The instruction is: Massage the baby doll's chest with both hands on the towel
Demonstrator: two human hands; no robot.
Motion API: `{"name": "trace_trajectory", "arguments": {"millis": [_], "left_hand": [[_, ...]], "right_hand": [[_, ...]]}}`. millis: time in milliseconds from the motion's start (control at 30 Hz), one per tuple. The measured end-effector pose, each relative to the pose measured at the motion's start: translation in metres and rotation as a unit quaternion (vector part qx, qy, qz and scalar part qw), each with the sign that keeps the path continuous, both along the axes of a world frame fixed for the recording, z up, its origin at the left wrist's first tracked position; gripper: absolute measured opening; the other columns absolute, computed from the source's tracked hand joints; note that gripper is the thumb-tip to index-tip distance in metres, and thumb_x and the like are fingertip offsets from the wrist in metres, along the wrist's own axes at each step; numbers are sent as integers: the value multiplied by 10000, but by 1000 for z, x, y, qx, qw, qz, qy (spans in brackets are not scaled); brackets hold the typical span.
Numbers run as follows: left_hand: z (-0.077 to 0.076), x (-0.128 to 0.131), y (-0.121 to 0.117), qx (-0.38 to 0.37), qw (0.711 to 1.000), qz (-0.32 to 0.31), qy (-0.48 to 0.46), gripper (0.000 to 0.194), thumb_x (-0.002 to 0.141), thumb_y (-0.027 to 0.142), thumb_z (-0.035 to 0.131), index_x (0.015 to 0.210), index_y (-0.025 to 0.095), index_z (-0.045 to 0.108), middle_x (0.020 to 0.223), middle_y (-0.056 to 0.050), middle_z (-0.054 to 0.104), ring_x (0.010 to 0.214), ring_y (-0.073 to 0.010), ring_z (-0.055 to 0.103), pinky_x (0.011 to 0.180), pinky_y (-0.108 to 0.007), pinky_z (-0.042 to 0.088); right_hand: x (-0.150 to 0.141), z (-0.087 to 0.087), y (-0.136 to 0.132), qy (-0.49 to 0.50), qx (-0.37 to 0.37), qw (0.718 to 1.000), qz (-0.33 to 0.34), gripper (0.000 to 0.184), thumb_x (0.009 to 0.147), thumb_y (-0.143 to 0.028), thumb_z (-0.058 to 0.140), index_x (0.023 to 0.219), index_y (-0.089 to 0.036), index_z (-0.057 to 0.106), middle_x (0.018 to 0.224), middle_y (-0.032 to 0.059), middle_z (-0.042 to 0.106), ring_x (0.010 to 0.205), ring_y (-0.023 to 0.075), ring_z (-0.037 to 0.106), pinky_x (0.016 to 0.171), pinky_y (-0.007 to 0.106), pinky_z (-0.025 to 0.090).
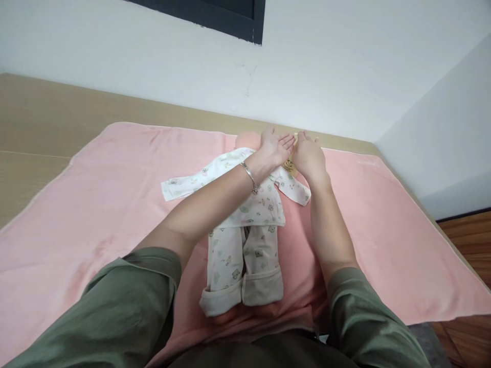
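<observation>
A doll [247,139] in a white printed baby top [264,202] and matching trousers [226,258] with turned-up cuffs lies on its back on a pink blanket [126,184]. Over its chest and far shoulder, my left hand [276,146] is turned palm up, fingers stretched out, nothing visible in the palm. Close beside it is my right hand [310,158], back towards me and fingers curled around a yellow container [289,166] with dark print. Both hands cover much of the container, and my left forearm hides part of the top.
The blanket is spread over a light wooden surface [42,117] that meets a white wall [326,76] at the back. Above is a dark frame [230,20] on the wall. Brown wooden boards [468,240] show lower down at the right.
</observation>
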State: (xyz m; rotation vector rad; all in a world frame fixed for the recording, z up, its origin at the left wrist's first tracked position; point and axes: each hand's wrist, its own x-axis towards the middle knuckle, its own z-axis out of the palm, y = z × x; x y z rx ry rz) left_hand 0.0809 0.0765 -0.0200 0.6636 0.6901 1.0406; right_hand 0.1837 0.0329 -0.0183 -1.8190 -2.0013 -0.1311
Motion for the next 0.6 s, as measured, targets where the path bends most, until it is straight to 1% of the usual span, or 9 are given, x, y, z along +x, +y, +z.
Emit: {"name": "trace_trajectory", "arguments": {"millis": [100,167,233,300,367,433,533,600], "left_hand": [[-1,-10,-4,5,999,-19,33,748,952,476,93,1463,1,362,1428,-221,545,1368,-244,526,1092,-343,519],[-1,-19,-12,23,998,-26,52,735,949,486,104,1443,36,410,1400,-217,571,1367,-262,527,1090,-389,518],[-1,-30,-24,51,997,-21,55,712,952,494,120,1403,70,471,1359,-202,607,1352,-272,541,1091,-424,513],[-2,-41,-39,78,995,-7,61,675,959,495,147,1346,104,538,1301,-182,649,1330,-280,560,1092,-454,508],[-5,-54,-50,107,991,10,84,634,963,503,188,1296,137,585,1253,-165,677,1324,-293,562,1096,-486,499],[-9,-66,-57,146,982,34,117,597,965,514,236,1277,161,603,1239,-153,682,1353,-311,530,1105,-517,484],[-13,-84,-61,213,960,82,164,571,980,509,254,1273,172,611,1251,-140,669,1412,-338,455,1105,-559,477],[-11,-94,-66,242,947,96,187,572,994,505,236,1260,177,621,1259,-133,663,1423,-351,439,1085,-572,493]], "right_hand": [[-2,6,1,17,-11,1000,-10,531,829,-49,333,1325,-18,522,1395,248,564,1320,359,528,1155,600,324],[-5,10,3,14,-24,999,-31,516,812,-55,356,1288,-21,552,1334,247,605,1254,374,573,1117,598,373],[-8,11,4,10,-30,998,-51,504,805,-66,372,1268,-12,564,1301,258,623,1241,380,582,1107,595,388],[-9,10,6,19,-20,998,-57,500,807,-83,375,1261,-16,572,1315,263,618,1267,378,569,1120,603,375],[-9,5,8,32,-3,998,-51,500,819,-109,367,1266,-27,575,1355,259,597,1305,375,544,1139,617,347],[-9,0,11,26,9,998,-48,505,833,-138,367,1281,-13,564,1402,268,559,1355,382,496,1162,641,297],[-8,-2,10,4,7,998,-56,533,847,-185,402,1323,24,518,1481,293,463,1454,418,346,1181,694,201],[-11,3,4,5,0,998,-64,546,866,-226,426,1344,25,501,1541,297,373,1498,441,236,1185,712,163]]}}
